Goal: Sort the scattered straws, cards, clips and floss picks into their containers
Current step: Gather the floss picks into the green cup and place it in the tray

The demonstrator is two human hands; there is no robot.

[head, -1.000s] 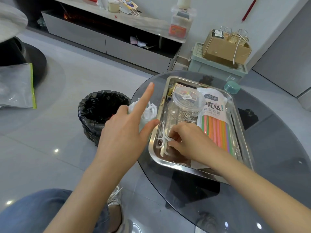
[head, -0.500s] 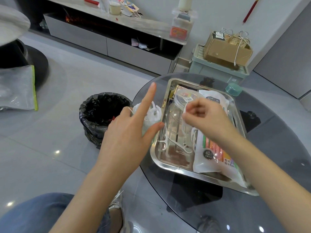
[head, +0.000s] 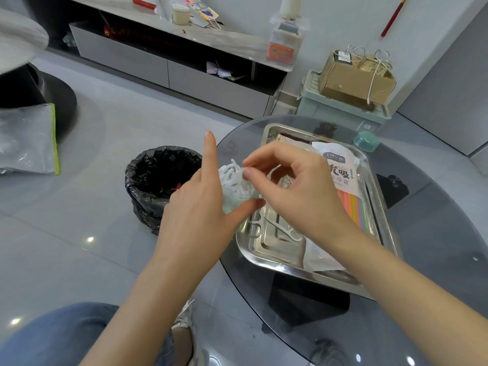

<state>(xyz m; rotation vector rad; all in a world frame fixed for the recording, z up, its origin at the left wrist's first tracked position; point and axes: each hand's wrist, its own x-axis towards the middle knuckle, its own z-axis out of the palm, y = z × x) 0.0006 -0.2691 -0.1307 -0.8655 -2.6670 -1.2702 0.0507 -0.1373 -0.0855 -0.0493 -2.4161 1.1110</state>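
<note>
Our left hand [head: 195, 215] grips the cup [head: 232, 203], forefinger straight; our right hand [head: 295, 186] pinches a floss pick [head: 249, 169] just above its heaped mouth. Released off-centre, it may bounce out; more picks [head: 284, 228] lie in the tray [head: 266, 262] beneath that wrist.

White floss picks [head: 233, 178] fill a pale green-tinted cup [head: 232, 206] at centre; pastel rainbow-striped straws [head: 353, 207] right; silver tray [head: 264, 256]; black bin bag [head: 158, 175] left.
</note>
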